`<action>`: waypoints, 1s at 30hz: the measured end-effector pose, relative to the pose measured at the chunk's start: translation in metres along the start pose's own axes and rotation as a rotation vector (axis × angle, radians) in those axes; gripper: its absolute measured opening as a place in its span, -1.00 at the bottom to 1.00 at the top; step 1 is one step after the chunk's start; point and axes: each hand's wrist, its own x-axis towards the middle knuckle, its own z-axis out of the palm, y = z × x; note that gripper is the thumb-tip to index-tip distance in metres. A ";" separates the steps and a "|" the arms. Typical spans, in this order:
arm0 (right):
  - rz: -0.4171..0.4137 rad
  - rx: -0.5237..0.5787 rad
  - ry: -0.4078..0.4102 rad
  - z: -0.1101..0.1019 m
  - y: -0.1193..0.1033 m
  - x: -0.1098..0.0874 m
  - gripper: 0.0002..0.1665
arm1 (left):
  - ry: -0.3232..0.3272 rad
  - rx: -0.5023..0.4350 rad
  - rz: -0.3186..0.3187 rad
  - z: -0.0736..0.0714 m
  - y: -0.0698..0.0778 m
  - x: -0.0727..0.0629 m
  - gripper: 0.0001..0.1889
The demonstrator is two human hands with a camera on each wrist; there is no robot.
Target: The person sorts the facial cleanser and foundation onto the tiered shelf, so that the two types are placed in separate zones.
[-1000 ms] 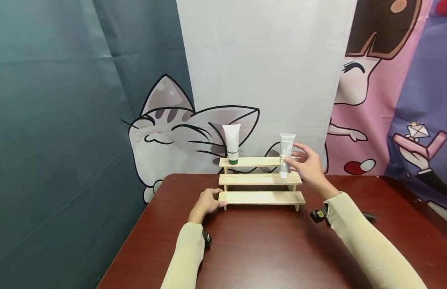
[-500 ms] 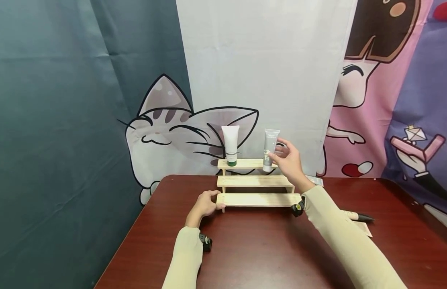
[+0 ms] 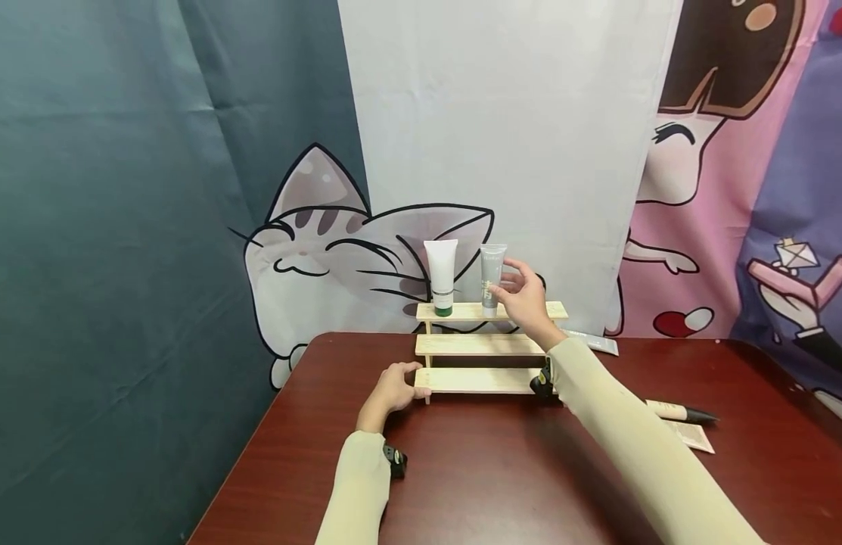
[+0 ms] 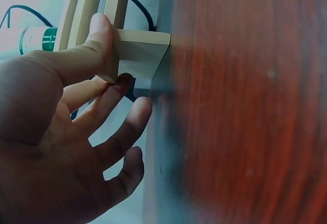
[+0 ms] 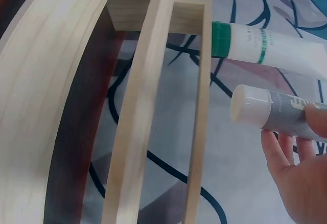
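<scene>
Desk (image 3: pixel 461 484) carries the rack (image 3: pixel 475 381), three stepped tiers, set near the back edge. Left grip (image 3: pixel 392 390) pinches the bottom tier's left end, thumb on top. Right grip (image 3: pixel 526 300) pinches the grey tube (image 3: pixel 492 266), cap down, over the middle of the rack's top tier; right wrist view shows a gap between its white cap (image 5: pixel 251 106) and the board. White tube (image 3: pixel 440 266) stands cap down by that tier's left end, apart from the grey one. Loose tubes lie toward the desk's right edge. Step in hand looks like placing the grey tube. To do it well: square the cap over the narrow tier, lower straight, seat the whole cap face, release slowly. Don't clip the white tube. Left grip should brace only, no tugging.
</scene>
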 end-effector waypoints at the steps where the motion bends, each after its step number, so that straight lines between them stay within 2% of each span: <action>1: -0.002 -0.017 -0.003 0.001 0.002 0.001 -0.26 | 0.000 0.001 -0.002 0.001 0.000 0.000 -0.40; 6: -0.029 -0.018 -0.006 0.008 0.005 0.009 -0.25 | 0.010 0.005 -0.020 0.002 0.003 0.001 -0.39; 11: -0.003 0.000 0.002 0.014 0.007 0.013 -0.27 | 0.010 0.020 -0.028 0.002 0.004 0.002 -0.38; 20: -0.005 -0.036 0.007 0.027 0.014 0.014 -0.30 | 0.010 0.023 -0.025 0.001 0.002 -0.003 -0.37; 30: -0.004 -0.052 -0.022 0.035 0.013 0.015 -0.30 | 0.006 0.040 -0.067 -0.001 0.004 -0.002 -0.37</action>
